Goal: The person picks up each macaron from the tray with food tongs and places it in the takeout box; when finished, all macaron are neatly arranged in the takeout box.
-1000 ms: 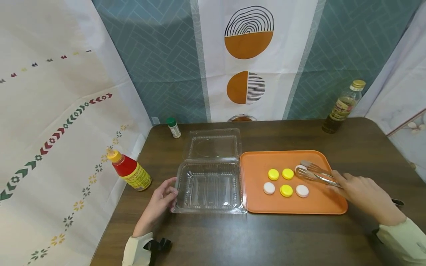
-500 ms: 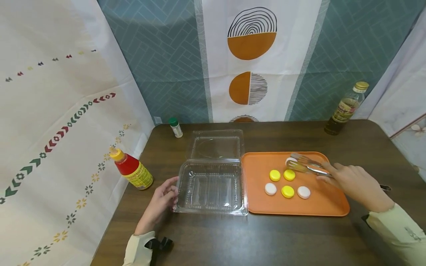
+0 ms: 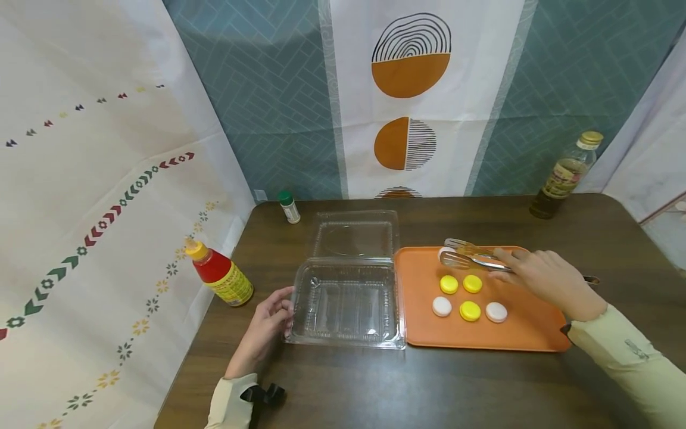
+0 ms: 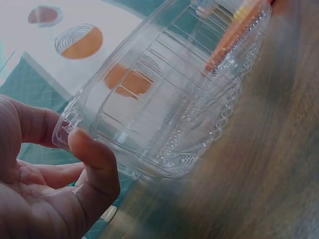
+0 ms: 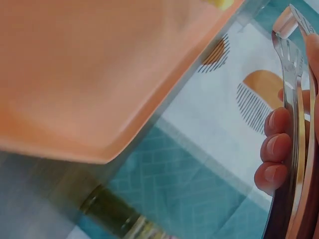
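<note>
My right hand [image 3: 546, 280] grips metal tongs [image 3: 482, 262] over the upper part of the orange tray [image 3: 525, 333]. Between the tong heads is a white macaron [image 5: 286, 22], partly covered by the tines in the head view. On the tray lie three yellow macarons [image 3: 470, 310] and two white macarons [image 3: 496, 312]. To the tray's left stands a clear plastic clamshell box [image 3: 345, 344], its lid [image 3: 355, 233] folded back. My left hand [image 3: 271, 319] pinches the box's left rim between thumb and fingers, as the left wrist view shows up close.
A red and yellow squeeze bottle [image 3: 221, 273] stands at the table's left edge. At the back left is a small green-capped shaker [image 3: 289, 208], and an oil bottle [image 3: 565, 176] stands at the back right. The tray sits against the box's right side.
My right hand has carried the tongs and the white macaron leftward and up over the tray, toward the box. The left hand stays at the box's rim. The head view has shifted slightly.
</note>
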Tool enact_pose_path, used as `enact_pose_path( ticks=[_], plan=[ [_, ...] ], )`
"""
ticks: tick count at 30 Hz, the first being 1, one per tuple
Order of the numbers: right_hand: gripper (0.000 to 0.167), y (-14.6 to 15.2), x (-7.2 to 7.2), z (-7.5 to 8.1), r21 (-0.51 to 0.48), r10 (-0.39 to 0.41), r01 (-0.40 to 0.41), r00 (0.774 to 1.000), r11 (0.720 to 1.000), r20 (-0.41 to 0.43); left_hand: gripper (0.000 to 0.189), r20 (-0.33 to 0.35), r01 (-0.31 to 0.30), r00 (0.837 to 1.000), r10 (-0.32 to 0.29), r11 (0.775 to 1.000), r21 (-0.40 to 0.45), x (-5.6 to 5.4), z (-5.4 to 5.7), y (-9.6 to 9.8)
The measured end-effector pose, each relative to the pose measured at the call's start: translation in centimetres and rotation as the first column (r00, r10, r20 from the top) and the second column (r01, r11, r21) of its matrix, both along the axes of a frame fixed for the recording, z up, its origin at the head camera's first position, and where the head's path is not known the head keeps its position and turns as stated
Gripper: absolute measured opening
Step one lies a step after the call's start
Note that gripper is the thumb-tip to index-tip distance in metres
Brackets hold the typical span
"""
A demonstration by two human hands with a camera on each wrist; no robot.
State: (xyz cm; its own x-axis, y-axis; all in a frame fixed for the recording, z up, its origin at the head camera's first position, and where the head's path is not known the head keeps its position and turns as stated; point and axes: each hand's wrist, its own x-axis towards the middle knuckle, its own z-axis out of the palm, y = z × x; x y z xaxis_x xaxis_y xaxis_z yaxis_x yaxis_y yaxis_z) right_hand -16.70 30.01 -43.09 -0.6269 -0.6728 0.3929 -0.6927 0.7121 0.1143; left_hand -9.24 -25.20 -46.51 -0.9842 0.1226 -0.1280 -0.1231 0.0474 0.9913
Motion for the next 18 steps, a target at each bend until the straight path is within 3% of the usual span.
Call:
enact_pose_path(
  ticks=[3, 10, 15, 18],
  plan=[
    [0.076, -0.8, -0.4, 0.2, 0.006, 0.010, -0.010, 1.000, 1.000, 0.020, 0.051, 0.004, -0.006, 1.000, 0.006, 1.000, -0.008, 0.0, 0.0, 0.1],
    [0.055, -3.2, -1.4, 0.9, 0.043, 0.020, -0.023, 0.998, 0.999, 0.059, 0.050, -0.002, -0.004, 1.000, 0.004, 1.000, -0.015, 0.1, 0.0, 0.1],
    [0.052, -4.8, -2.1, 1.1, 0.063, 0.042, -0.045, 0.998, 0.997, 0.055, 0.051, 0.005, 0.005, 1.000, -0.005, 1.000, -0.002, 0.1, 0.0, 0.0],
    [0.059, -5.7, -2.6, 1.0, 0.058, 0.079, -0.081, 0.996, 0.995, 0.027, 0.051, -0.001, 0.008, 1.000, -0.008, 1.000, -0.005, 0.1, 0.1, -0.1]
  ],
)
